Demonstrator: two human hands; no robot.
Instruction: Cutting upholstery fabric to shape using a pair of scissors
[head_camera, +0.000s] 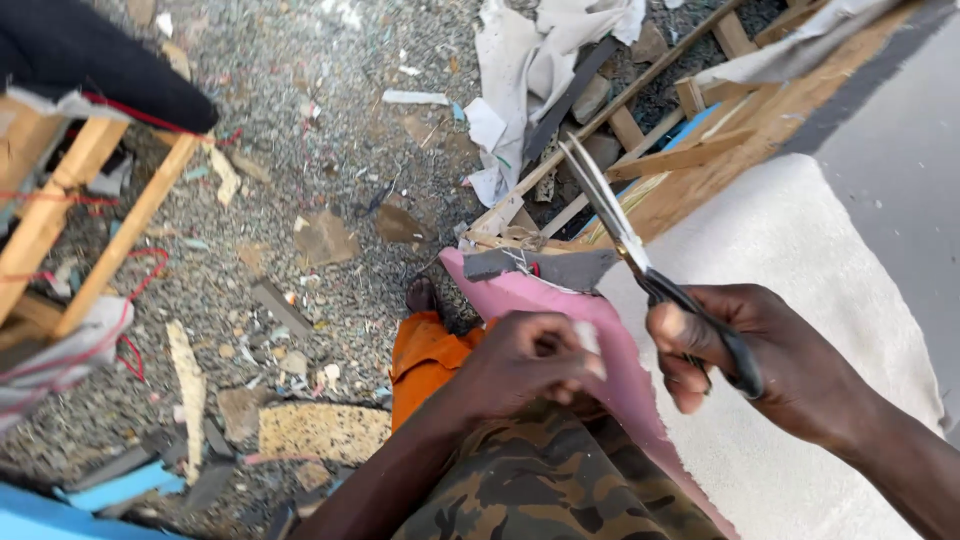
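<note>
A pair of scissors (640, 255) is being held in the right hand (760, 360), the fingers being closed through the black handles while the long metal blades are being pointed up and away, slightly parted. The pink edge of a sheet of fabric (600, 320) is being gripped by the left hand (525, 360), the fingers being curled shut around it just beside the scissors. The fabric is being draped over the person's lap, its white fleecy side (790, 300) being spread out to the right beneath the right hand. A grey strip (545, 265) is being shown at the fabric's upper edge. Camouflage trousers (550, 490) and an orange cloth (425, 360) are being seen below the left hand. Wooden frames (690, 150) and scraps are being left lying on the gravel ground (300, 150) beyond.
</note>
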